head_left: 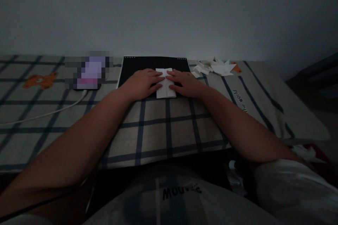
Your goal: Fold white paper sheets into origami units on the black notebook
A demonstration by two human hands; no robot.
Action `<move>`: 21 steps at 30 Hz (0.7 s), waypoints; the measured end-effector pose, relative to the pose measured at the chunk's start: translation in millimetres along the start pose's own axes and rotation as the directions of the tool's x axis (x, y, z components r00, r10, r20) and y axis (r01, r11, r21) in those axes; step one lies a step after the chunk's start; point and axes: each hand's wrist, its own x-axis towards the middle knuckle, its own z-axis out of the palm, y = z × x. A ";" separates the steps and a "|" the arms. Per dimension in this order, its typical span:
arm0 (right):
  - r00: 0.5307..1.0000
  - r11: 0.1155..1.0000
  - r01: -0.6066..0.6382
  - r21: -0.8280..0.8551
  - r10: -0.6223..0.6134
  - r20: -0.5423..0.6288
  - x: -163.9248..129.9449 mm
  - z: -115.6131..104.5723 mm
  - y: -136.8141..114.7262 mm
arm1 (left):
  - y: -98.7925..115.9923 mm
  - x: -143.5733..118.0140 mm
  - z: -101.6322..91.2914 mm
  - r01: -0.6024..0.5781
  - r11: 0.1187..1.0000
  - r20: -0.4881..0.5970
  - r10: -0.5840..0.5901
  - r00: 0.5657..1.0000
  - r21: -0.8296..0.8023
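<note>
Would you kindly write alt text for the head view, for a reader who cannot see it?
Both hands, left hand and right hand, press flat on a folded white paper lying on a black board atop a checked cloth. Folded paper pieces lie to the right.

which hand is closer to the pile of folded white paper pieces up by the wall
Right. The right hand rests on the white folded paper, just below-left of the pile of paper pieces. The left hand lies on the paper's other side, farther from the pile.
</note>
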 end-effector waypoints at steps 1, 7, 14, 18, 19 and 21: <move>1.000 1.000 -0.001 0.002 0.001 0.002 -0.2 -0.4 -0.2 | 0.4 -0.1 -0.3 -0.003 1.000 -0.002 0.003 1.000 -0.001; 0.999 0.999 0.039 0.030 -0.038 -0.030 -2.3 -3.1 7.2 | 1.8 0.5 0.8 -0.040 0.998 -0.018 0.039 0.999 -0.051; 0.994 0.997 0.001 0.071 0.007 -0.105 -2.9 1.2 6.5 | -0.7 1.0 3.7 -0.060 0.997 -0.029 0.058 0.998 -0.058; 0.998 0.999 -0.015 0.038 0.017 -0.057 -2.8 0.3 2.9 | -0.5 0.1 2.9 -0.044 0.996 -0.025 0.042 0.999 -0.071; 0.999 0.999 -0.018 0.029 0.019 -0.041 -2.7 -0.2 2.4 | -0.1 -0.2 2.6 -0.040 0.997 -0.020 0.038 0.999 -0.069; 0.999 0.999 -0.027 0.016 0.028 -0.018 -2.6 -0.8 2.0 | 0.4 -0.5 1.9 -0.035 0.997 -0.012 0.034 0.999 -0.065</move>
